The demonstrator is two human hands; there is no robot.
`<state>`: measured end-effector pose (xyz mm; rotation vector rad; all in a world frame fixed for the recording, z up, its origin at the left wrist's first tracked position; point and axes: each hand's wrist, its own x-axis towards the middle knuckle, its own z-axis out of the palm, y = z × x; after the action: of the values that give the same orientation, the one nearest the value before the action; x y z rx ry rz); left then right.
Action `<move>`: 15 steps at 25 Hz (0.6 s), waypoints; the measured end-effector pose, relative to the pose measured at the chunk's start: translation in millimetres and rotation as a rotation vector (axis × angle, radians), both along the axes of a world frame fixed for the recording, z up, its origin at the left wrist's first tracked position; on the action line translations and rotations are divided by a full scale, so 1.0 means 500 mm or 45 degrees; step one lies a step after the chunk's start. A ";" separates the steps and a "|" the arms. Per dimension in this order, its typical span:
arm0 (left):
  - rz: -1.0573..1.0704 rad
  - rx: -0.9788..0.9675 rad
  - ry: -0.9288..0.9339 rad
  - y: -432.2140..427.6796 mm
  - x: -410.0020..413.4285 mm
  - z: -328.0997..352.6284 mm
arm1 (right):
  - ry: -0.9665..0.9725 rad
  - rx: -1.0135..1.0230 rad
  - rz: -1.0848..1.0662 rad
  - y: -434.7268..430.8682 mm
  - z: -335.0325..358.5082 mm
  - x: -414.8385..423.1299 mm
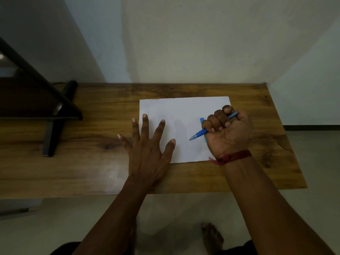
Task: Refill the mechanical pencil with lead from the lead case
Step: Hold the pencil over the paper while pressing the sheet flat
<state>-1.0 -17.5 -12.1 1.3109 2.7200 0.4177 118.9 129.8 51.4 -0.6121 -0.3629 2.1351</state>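
Observation:
My right hand (pixel 227 130) grips a blue mechanical pencil (pixel 200 133) in a fist, its tip pointing down-left just above a white sheet of paper (pixel 184 115). A light blue lead case (pixel 202 120) lies on the paper, mostly hidden behind my right fingers. My left hand (pixel 147 144) lies flat with fingers spread, pressing the sheet's left edge and the wooden table (pixel 92 162).
A black metal frame (pixel 55 115) stands on the table's left part. The wall runs along the table's far edge. The table's right edge lies close to the paper. My foot (pixel 211 236) shows on the floor below the front edge.

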 end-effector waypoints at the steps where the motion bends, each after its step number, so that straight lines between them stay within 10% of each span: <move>1: 0.000 0.010 0.000 0.000 0.001 -0.001 | -0.004 0.005 -0.003 0.000 -0.001 0.001; 15: -0.009 0.023 -0.018 0.001 0.003 -0.006 | -0.035 0.036 -0.037 0.006 -0.002 0.004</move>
<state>0.5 -17.3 -15.0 1.3168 2.7056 0.4496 121.1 132.7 50.3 -0.6268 -0.3965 2.0921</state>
